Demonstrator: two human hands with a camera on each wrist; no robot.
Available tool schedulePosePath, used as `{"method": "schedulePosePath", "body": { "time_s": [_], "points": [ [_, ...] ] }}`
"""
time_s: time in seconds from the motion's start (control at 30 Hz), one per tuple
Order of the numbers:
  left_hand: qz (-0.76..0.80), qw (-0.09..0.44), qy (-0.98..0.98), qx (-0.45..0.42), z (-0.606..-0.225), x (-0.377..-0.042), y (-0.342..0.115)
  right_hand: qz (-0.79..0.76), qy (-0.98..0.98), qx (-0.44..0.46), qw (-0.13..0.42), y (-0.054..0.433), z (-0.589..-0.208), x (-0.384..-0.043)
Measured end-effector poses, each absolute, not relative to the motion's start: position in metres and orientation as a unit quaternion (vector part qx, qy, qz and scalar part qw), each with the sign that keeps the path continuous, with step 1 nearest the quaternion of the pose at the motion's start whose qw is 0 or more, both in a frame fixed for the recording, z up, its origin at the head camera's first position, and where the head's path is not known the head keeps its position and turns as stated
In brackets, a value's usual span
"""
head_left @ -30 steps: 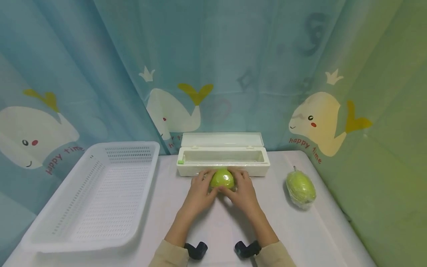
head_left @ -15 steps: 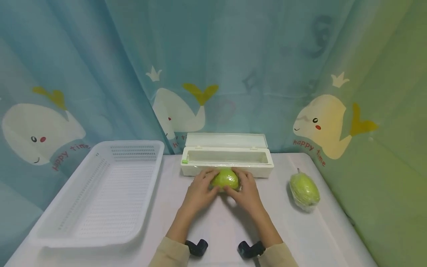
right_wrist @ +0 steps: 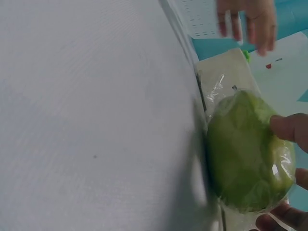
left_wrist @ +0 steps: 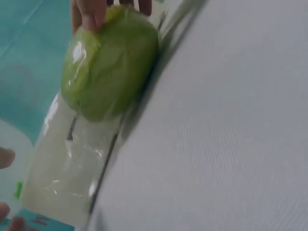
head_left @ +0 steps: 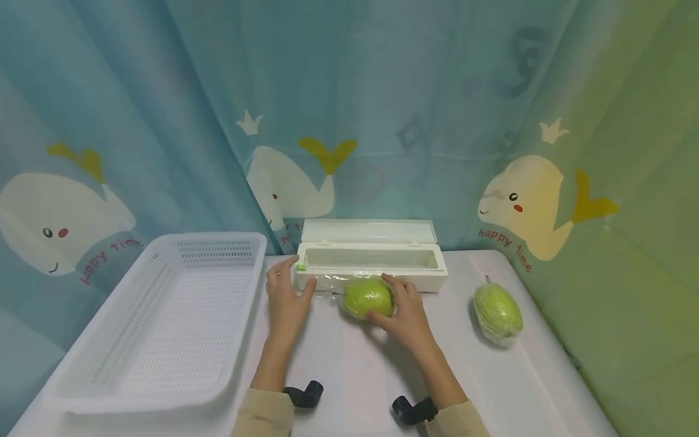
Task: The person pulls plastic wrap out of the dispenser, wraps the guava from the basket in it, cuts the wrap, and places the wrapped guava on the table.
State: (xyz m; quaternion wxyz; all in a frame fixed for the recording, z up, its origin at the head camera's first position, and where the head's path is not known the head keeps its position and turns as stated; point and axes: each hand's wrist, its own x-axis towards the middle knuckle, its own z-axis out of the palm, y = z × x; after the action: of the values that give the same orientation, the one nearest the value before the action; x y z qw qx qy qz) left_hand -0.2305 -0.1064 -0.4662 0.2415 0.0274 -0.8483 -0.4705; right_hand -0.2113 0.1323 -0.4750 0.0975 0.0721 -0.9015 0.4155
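A green fruit (head_left: 367, 298) with a thin stem lies in clear cling film in front of the white cling film box (head_left: 371, 281). My right hand (head_left: 406, 318) holds it from the right, thumb on the near side and fingers at the far side. In the right wrist view the fruit (right_wrist: 248, 154) shows loose film stretching from its stem end along the box front. My left hand (head_left: 286, 306) is away from the fruit, fingers spread by the box's left end and its green slider (head_left: 301, 267). In the left wrist view only its fingertips (left_wrist: 6, 158) show.
A second film-wrapped green fruit (head_left: 497, 312) lies on the right of the white table (head_left: 349, 388). A white perforated basket (head_left: 246, 315) takes up the left side. The box lid (head_left: 368, 230) stands raised before the whale-print curtain (head_left: 382, 121).
My left hand has let go of the fruit and moved left to the end of the box. The right hand keeps holding the fruit, and more of it and its film now shows.
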Motion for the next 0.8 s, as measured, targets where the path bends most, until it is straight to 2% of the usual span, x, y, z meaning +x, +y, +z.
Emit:
{"method": "schedulePosePath", "body": {
  "time_s": [0.17,0.43,0.67,0.8],
  "points": [
    [-0.489,0.181,-0.853,0.029,-0.476,-0.237,-0.114,0.415,-0.901,0.072,0.104,0.132,-0.468,-0.208],
    [-0.502,0.153,-0.851,0.026,-0.48,-0.246,-0.117,0.403,-0.904,0.07,0.12,0.129,-0.451,-0.207],
    [-0.506,0.159,-0.847,0.036,-0.485,-0.252,-0.117,0.347,-0.917,0.159,0.118,0.107,-0.418,-0.225],
    [-0.485,0.162,-0.858,0.043,-0.486,-0.255,-0.116,0.304,-0.923,0.218,0.09,0.087,-0.4,-0.241]
  ]
}}
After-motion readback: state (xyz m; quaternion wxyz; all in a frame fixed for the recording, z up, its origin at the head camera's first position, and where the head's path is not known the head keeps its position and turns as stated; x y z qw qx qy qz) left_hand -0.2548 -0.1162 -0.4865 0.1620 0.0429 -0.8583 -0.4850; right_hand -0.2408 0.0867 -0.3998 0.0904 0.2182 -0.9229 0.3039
